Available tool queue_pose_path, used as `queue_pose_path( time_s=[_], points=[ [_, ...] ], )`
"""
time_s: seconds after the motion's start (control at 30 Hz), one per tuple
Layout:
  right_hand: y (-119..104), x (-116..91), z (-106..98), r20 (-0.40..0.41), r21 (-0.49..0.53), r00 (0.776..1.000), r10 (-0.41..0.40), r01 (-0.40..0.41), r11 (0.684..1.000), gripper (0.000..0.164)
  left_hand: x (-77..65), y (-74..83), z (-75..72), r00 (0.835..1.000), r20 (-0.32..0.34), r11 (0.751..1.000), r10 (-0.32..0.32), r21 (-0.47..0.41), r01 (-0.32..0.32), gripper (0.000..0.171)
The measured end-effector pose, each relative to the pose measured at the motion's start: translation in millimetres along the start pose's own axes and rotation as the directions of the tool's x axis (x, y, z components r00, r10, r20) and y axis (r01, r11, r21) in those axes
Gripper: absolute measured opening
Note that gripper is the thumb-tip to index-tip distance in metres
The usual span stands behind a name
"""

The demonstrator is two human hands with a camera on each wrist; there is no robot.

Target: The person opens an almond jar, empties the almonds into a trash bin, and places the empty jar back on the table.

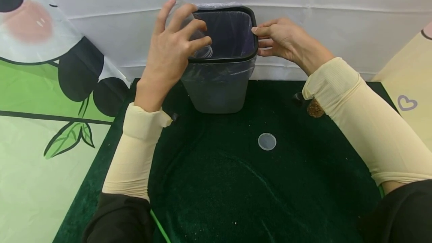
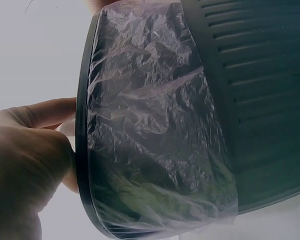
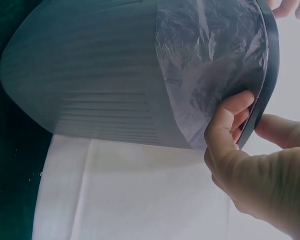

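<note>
Green cloth (image 1: 216, 183) bears a bin (image 1: 219, 91), clear disc (image 1: 267, 141) and brown object (image 1: 315, 109).

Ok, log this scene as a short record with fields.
Left hand: holds a clear container, tilted at the bin opening
Right hand: grips the bin's black rim
Bin: gray, standing on dark green cloth
Liner: see-through plastic, folded over the rim
Lid: round, clear, lying on the cloth
Partly hidden: brown object by the right sleeve

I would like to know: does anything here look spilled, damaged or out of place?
Small pale specks are scattered on the dark green cloth, perhaps crumbs. A clear round lid lies loose there, covering nothing. The trash bin shows no obvious damage.
</note>
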State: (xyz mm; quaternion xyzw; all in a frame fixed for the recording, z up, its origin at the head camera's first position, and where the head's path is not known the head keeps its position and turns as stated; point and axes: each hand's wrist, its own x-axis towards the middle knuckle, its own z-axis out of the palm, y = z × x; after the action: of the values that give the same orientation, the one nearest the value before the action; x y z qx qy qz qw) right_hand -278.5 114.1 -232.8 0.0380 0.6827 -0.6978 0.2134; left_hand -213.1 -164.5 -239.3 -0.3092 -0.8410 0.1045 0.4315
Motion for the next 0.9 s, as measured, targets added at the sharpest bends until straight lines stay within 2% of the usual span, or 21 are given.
queue_pose_path(
  time_s=[0.13, 0.33, 0.47, 0.6, 0.8, 0.9],
  points=[
    [-1, -1, -1, 0.004, -0.007, 1.000, 0.000, 0.000, 1.000, 0.042, 1.6, 1.1, -1.5, 1.000, 0.002, 1.000, 0.019, 0.008, -0.019, 0.038],
    [-3, 0, -2, 0.002, -0.008, 1.000, 0.005, -0.005, 1.000, 0.042, 3.6, 1.7, -1.5, 1.000, 0.002, 1.000, -0.008, -0.001, 0.008, 0.040],
    [-3, -1, -2, -0.008, -0.028, 1.000, -0.004, 0.003, 1.000, 0.043, 4.8, 0.6, -5.3, 0.997, 0.059, 0.998, -0.050, -0.029, 0.052, 0.046],
    [-2, -2, 0, -0.018, -0.061, 1.000, -0.018, 0.017, 0.998, 0.040, 6.1, -0.5, -12.3, 0.987, 0.138, 0.994, -0.080, -0.066, 0.089, 0.057],
    [0, -1, 3, -0.020, -0.065, 1.000, -0.017, 0.015, 0.998, 0.032, 5.0, -1.0, -19.7, 0.978, 0.178, 0.987, -0.107, -0.096, 0.125, 0.063],
    [-1, 0, 4, -0.026, -0.077, 1.000, -0.016, 0.014, 0.997, 0.034, 6.2, -2.5, -22.6, 0.969, 0.201, 0.976, -0.142, -0.134, 0.171, 0.063]
  ],
)
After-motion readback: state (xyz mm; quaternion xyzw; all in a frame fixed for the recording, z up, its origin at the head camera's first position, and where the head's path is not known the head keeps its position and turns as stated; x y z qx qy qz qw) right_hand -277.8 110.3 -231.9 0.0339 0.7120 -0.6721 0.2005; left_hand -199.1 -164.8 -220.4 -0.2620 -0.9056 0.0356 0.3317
